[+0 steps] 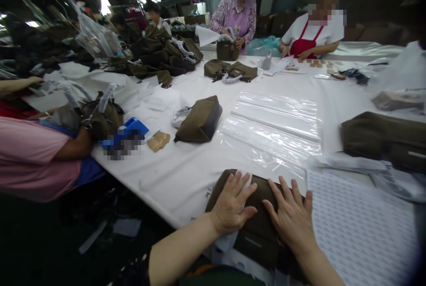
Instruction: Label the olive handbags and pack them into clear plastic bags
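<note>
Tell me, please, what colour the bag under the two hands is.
The bag is dark olive-brown, seen best in the head view.

On the white cloth-covered bench (159, 179), a rounded dark-olive fabric bag (260, 229) is placed before flat clear plastic sleeves (276, 121); left of these, a boxy olive fabric bag (199, 119) is set.

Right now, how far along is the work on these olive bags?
Done, by the look of it: the pale-wrapped handles on the far-right olive handbag. In hand: the near olive handbag, under the left hand and right hand, both spread flat. Left, it seems: the middle handbag, lying outside the flat clear plastic sleeves.
</note>
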### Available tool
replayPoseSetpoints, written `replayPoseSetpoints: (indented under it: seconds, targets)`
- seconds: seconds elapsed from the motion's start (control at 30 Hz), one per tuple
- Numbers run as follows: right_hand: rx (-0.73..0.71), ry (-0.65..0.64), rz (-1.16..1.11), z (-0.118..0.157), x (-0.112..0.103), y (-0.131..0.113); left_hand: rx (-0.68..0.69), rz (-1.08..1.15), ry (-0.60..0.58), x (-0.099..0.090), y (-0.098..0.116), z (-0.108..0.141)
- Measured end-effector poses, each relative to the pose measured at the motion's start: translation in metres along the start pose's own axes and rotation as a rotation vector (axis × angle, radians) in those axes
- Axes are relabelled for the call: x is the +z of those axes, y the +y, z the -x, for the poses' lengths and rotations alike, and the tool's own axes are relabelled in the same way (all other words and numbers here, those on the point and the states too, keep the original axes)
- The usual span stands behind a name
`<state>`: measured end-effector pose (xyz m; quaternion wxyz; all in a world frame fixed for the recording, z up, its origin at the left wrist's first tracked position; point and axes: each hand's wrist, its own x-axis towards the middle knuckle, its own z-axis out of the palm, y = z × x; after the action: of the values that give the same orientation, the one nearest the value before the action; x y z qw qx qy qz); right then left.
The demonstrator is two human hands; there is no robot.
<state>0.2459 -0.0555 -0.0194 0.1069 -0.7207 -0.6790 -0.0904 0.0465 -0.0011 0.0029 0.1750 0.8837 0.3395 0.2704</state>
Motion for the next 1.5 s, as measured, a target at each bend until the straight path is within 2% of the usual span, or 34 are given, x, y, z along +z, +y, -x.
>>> replayPoseSetpoints:
  seconds: [0.07, 0.1, 0.13, 0.17, 0.23, 0.27, 0.37, 0.47, 0.5, 0.57, 0.67, 0.73, 0.8, 0.83, 0.9, 0.97, 1.03, 1.1, 1.2, 1.3, 1.4, 1.47, 1.5]
  targets:
    - [-0.003, 0.008, -0.018, 0.001, 0.001, 0.000, -0.285, 0.096, 0.257, -0.010, -0.011, 0.010]
    - [0.001, 0.011, -0.026, 0.002, 0.002, -0.001, -0.453, 0.133, 0.328, -0.014, -0.017, 0.015]
    - [0.006, 0.012, -0.032, 0.001, 0.003, -0.001, -0.596, 0.172, 0.338, -0.017, -0.022, 0.020]
    - [0.011, 0.010, -0.037, 0.001, 0.004, -0.001, -0.692, 0.218, 0.299, -0.019, -0.026, 0.024]
    - [0.016, 0.006, -0.041, 0.000, 0.005, -0.001, -0.767, 0.317, 0.214, -0.016, -0.028, 0.030]
    - [0.016, 0.004, -0.040, 0.000, 0.005, -0.002, -0.777, 0.358, 0.219, -0.013, -0.027, 0.030]
    - [0.011, 0.000, -0.034, 0.000, 0.005, -0.001, -0.851, 0.440, 0.359, 0.002, -0.027, 0.027]
    - [0.004, -0.011, -0.032, 0.001, 0.003, -0.001, -0.973, 0.464, 0.481, 0.007, -0.044, 0.032]
    - [0.000, -0.015, -0.033, 0.001, 0.003, -0.001, -1.022, 0.444, 0.535, 0.002, -0.055, 0.039]
    - [-0.007, -0.022, -0.038, 0.001, 0.002, 0.000, -1.113, 0.364, 0.663, -0.019, -0.079, 0.061]
    - [-0.016, -0.021, -0.049, 0.000, 0.001, -0.001, -1.210, 0.177, 0.830, -0.072, -0.106, 0.104]
    - [-0.017, -0.013, -0.059, -0.002, 0.001, -0.002, -1.231, 0.060, 0.865, -0.101, -0.107, 0.122]
    - [-0.015, -0.003, -0.071, -0.003, 0.000, -0.002, -1.186, 0.061, 0.775, -0.108, -0.094, 0.120]
    - [-0.014, 0.001, -0.076, -0.004, 0.000, -0.003, -1.136, 0.115, 0.677, -0.102, -0.084, 0.111]
    - [-0.015, 0.007, -0.086, -0.005, 0.000, -0.003, -0.994, 0.275, 0.418, -0.076, -0.061, 0.083]
    - [-0.020, 0.011, -0.098, -0.004, -0.001, -0.003, -0.879, 0.321, 0.276, -0.042, -0.041, 0.051]
    - [-0.024, 0.012, -0.111, -0.003, -0.001, -0.002, -0.840, 0.324, 0.237, -0.014, -0.028, 0.029]
    - [-0.024, 0.007, -0.117, -0.002, 0.000, -0.001, -0.850, 0.313, 0.271, 0.002, -0.026, 0.020]
    - [-0.013, 0.009, -0.116, -0.003, 0.002, 0.001, -0.932, 0.267, 0.382, 0.003, -0.044, 0.029]
    - [-0.014, 0.012, -0.125, -0.009, 0.005, 0.001, -1.080, 0.145, 0.548, -0.025, -0.080, 0.054]
    - [-0.025, 0.003, -0.187, -0.017, 0.004, 0.001, -1.201, -0.057, 0.739, -0.078, -0.111, 0.085]
    - [-0.031, 0.012, -0.324, -0.022, 0.000, 0.006, -1.228, -0.198, 0.814, -0.115, -0.121, 0.104]
    - [-0.015, 0.037, -0.442, -0.025, -0.003, 0.011, -1.196, -0.377, 0.820, -0.131, -0.123, 0.111]
